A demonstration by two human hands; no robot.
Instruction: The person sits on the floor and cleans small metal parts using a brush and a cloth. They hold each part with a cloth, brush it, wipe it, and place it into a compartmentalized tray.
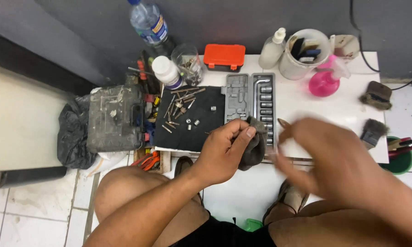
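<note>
White table [343, 105], left hand [224, 151] grip pinching grey cloth [256, 146], right hand [334, 155] blurred

Even bright light, soft shadows; the right hand [334, 160] is motion-blurred.

Head camera; looks steeply down, close.

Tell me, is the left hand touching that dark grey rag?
Touching. The head view shows the left hand closed around the dark grey rag, thumb pressed on its top edge, with no gap. The right hand is blurred beside it.
</note>
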